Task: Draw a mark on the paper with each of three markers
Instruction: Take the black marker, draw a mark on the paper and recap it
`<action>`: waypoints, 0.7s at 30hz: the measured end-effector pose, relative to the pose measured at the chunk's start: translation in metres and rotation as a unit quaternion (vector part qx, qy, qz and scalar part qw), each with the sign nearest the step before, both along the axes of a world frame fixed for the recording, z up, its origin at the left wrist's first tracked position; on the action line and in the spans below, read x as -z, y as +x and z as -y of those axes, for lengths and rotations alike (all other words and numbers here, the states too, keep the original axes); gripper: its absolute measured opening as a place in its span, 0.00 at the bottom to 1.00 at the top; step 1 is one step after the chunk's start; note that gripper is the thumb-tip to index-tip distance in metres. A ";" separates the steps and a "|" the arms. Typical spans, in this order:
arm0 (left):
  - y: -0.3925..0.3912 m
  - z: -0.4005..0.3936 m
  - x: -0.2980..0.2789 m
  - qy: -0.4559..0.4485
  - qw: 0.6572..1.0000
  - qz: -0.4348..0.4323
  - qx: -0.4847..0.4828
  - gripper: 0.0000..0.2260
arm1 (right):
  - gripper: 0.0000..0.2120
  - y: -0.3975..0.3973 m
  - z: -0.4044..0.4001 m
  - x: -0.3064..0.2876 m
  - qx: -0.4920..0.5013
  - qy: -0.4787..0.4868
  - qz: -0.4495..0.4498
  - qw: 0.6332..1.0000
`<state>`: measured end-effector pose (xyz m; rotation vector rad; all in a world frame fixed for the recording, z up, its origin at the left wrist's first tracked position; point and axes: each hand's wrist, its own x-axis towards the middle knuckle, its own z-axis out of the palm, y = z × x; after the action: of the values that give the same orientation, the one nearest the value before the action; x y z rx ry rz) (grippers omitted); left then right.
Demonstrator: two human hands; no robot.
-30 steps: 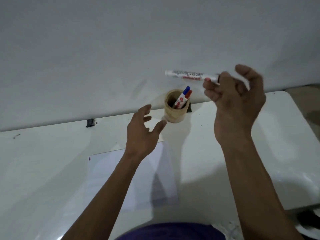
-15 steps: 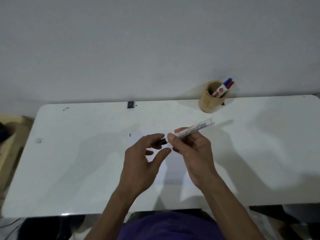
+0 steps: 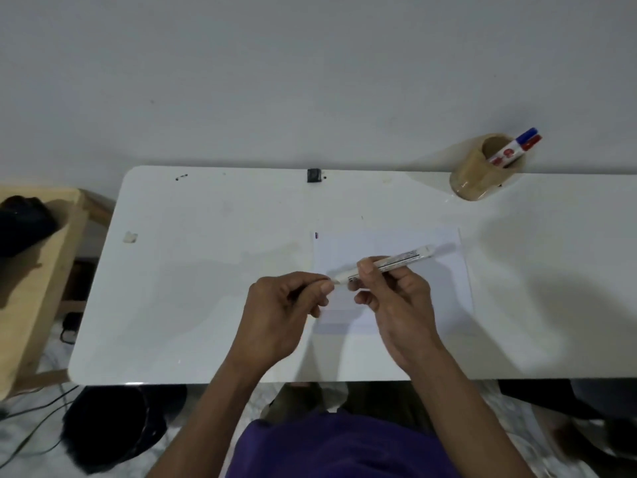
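My right hand (image 3: 396, 305) grips a white marker (image 3: 400, 262) by its barrel, held slantwise above the sheet of white paper (image 3: 444, 281) on the table. The marker's front end points left toward my left hand (image 3: 282, 312), whose fingers are closed around the marker's cap; the cap is hidden inside the fingers. A short dark mark (image 3: 316, 235) sits at the paper's top left corner. A blue-capped marker (image 3: 517, 146) and a red-capped marker (image 3: 529, 143) stand in a round wooden cup (image 3: 472, 177) at the back right.
The white table (image 3: 206, 288) ends at a pale wall. A small black clip (image 3: 313, 175) sits on its back edge and a scrap of tape (image 3: 130, 237) near the left side. A wooden stand (image 3: 38, 281) with a dark object is left of the table; cables and a dark bag lie on the floor.
My right hand brought the marker down from near the cup to above the paper. My left hand closed on its cap end and has pulled away, so the marker's bare front end shows.
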<state>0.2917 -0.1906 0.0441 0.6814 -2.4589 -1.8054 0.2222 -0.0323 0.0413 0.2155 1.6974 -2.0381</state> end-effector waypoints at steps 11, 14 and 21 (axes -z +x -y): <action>-0.053 0.062 0.058 -0.200 0.973 0.079 -0.087 0.05 | 0.04 -0.048 -0.004 0.020 0.056 0.034 -0.001 0.998; -0.071 0.070 0.074 -0.220 0.970 0.092 -0.057 0.07 | 0.02 -0.052 0.002 0.030 0.037 0.055 -0.010 0.998; -0.088 0.076 0.084 -0.167 0.975 0.135 -0.047 0.09 | 0.02 -0.060 0.008 0.048 0.024 0.078 -0.013 0.997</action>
<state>0.2040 -0.2666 -0.0398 1.0492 -2.7462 -1.2910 0.1618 -0.0401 -0.0070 0.2858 1.8860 -1.9504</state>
